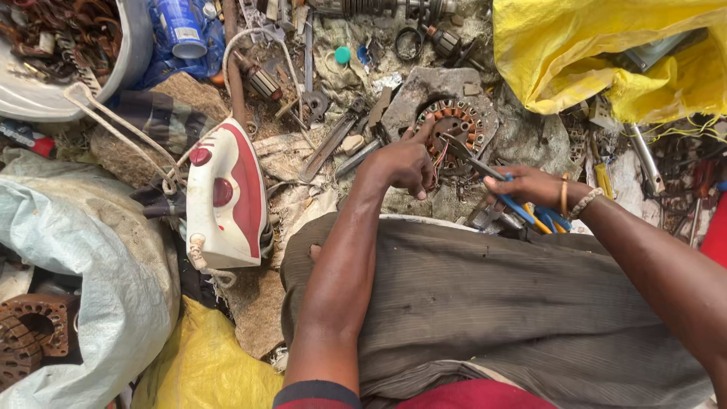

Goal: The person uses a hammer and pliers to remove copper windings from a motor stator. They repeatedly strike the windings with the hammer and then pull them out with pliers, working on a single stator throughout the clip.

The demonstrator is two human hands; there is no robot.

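Left hand (405, 163) rests on the motor stator (454, 129), fingertips pressed to its near rim and one finger stretched along the edge, steadying it without closing round it. That stator, a ring of copper windings in a grey metal plate, lies flat on the cluttered ground just beyond the person's knees. It looks heavy and stiff, so it should stay put under light pressure; the thin wires trailing from it look easy to snap, and the outer plate is the safer place to hold. Right hand (534, 185) is clenched round the blue and yellow handles of a pair of pliers (500, 189), whose tip reaches into the windings, though I cannot tell whether it grips a wire. To the left lies a red and white iron (226, 193); a yellow bag (606, 53) sits beyond on the right.
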